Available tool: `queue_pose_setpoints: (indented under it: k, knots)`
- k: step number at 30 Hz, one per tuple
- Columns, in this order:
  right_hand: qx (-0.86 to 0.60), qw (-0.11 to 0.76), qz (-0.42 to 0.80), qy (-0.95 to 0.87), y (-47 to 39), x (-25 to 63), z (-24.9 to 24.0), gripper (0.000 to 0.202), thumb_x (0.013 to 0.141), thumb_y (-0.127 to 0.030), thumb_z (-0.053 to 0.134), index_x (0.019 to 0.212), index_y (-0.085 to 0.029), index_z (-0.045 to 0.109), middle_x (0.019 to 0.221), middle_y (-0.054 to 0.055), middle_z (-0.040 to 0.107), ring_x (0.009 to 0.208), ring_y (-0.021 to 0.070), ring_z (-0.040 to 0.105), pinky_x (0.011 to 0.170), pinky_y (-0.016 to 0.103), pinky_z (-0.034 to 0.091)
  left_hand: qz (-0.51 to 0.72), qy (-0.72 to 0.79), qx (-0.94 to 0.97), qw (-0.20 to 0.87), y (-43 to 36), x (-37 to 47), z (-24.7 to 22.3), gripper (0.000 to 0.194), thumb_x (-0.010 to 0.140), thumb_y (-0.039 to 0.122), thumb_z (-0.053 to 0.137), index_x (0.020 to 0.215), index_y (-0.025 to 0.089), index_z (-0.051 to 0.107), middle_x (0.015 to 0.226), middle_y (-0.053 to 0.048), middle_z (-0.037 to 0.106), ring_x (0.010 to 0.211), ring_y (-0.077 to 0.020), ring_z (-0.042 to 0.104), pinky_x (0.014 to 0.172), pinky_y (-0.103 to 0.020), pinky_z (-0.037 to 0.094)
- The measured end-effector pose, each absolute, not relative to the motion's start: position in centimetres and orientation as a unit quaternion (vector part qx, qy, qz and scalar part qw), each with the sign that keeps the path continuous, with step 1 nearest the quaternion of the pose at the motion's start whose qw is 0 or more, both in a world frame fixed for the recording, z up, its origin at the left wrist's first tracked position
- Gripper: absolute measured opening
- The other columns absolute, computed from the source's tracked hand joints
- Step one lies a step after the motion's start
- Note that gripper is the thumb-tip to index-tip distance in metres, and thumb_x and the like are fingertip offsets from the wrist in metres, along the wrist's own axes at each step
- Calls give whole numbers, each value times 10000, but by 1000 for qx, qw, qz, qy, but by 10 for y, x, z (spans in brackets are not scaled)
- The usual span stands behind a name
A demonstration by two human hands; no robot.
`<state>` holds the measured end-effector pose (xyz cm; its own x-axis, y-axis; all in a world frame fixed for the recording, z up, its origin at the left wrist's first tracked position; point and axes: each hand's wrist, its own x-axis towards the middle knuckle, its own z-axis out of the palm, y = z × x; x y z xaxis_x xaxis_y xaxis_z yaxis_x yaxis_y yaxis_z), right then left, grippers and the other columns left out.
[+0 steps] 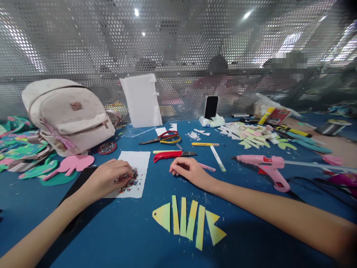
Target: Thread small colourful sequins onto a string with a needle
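Observation:
Over a white sheet of paper (144, 167), my left hand (111, 176) has its fingers pinched down into a scatter of small dark and coloured bits (135, 178). My right hand (193, 172) rests on the blue table with its fingers curled in; whatever they may hold is hidden. Just beyond it lies a red-handled craft knife (167, 155). Below the hands, a yellow-green fish shape is laid out in separate pieces: a head (164, 217) with a small hole, several strips (192, 219), and a notched tail (215, 227).
A pink hot glue gun (267, 163) lies right, near a pile of foam scraps (248, 134). Scissors (164, 138), a yellow marker (205, 144) and a phone (211, 107) are farther back. A white backpack (69, 115) and foam cutouts (74, 163) occupy the left.

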<state>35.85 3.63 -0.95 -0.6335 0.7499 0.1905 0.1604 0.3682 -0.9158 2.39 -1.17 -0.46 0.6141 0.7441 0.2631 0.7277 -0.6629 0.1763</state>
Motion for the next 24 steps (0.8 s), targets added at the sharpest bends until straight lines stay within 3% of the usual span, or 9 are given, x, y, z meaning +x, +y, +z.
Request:
queue_pose_setpoints:
  k: [15,24]
  knots:
    - [-296,307,477,-768,36,359,-9,248,988,-348,538,870,-175,671,864,48,689,817,153,671,719,271,535,176,400,895,93,-12,21,5,170,992,277,585,909,242,729,924,-26,742,878,-180,678,809,-297,471]
    - [-297,305,476,-770,36,360,-10,257,993,-362,536,878,-179,674,880,48,689,830,157,672,733,278,542,166,396,897,105,-11,19,2,149,971,253,614,892,250,740,920,-26,750,875,-181,676,799,-287,463]
